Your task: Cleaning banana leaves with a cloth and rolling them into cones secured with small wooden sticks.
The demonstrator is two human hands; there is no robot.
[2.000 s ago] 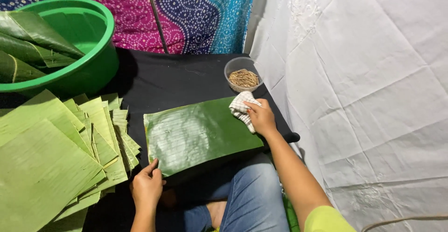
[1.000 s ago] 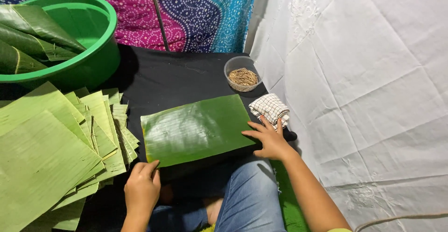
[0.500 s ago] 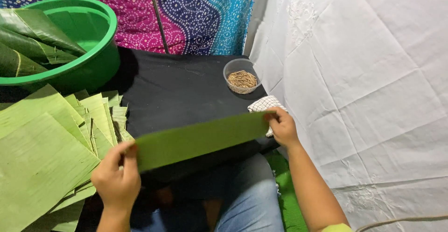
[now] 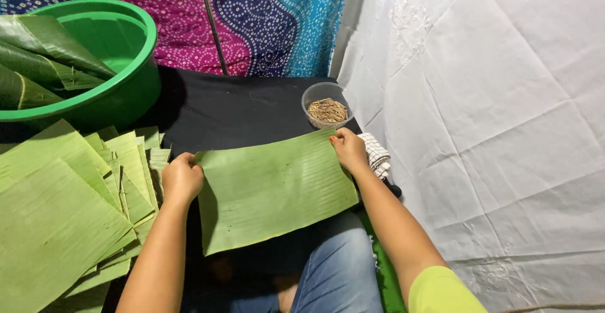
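— White sheeting hangs right of the black bench (image 4: 252,108), patterned cloth behind it. What's on it?

— Left of the leaf piece (image 4: 274,187) lies a leaf stack (image 4: 57,225); beyond that, a green tub (image 4: 120,67).

— And the leaf piece?

— Held over the bench's near edge. The left hand (image 4: 181,177) grips its left edge, fingers curled; the right hand (image 4: 348,149) pinches its far right corner.

— Smaller things?

— A bowl (image 4: 324,105) just beyond that corner, a checked cloth (image 4: 377,154) right of it.
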